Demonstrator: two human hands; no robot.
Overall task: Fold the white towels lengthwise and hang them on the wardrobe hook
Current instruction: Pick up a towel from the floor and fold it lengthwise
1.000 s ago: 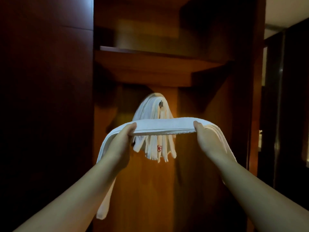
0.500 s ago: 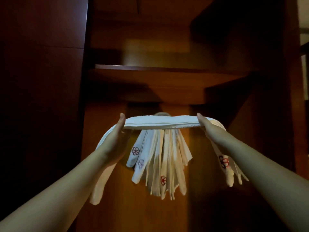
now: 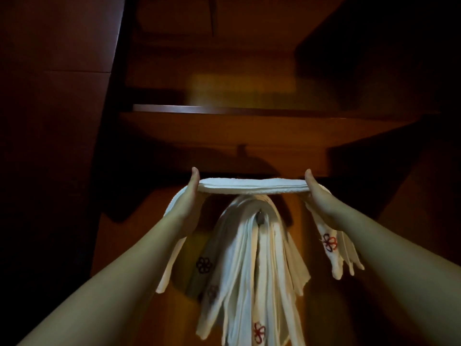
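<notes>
A white towel [image 3: 252, 186], folded into a long narrow strip, is stretched level between my hands. My left hand [image 3: 187, 199] grips it near the left end and my right hand [image 3: 319, 199] near the right end. Both loose ends hang down outside my wrists; the right one shows a red flower emblem. Just below and behind the strip, a small metal hook [image 3: 261, 218] on the wardrobe's back panel carries several folded white towels [image 3: 252, 275] that drape down, some with flower emblems.
A wooden shelf [image 3: 224, 121] crosses the wardrobe a short way above my hands. The dark wardrobe door [image 3: 55, 146] stands on the left and a shadowed side wall [image 3: 399, 121] on the right. The wood back panel [image 3: 119, 245] lies behind the towels.
Both hands have carried the stretched towel up and closer to the wardrobe, so the strip now sits just above the hook and the hanging towels show below it.
</notes>
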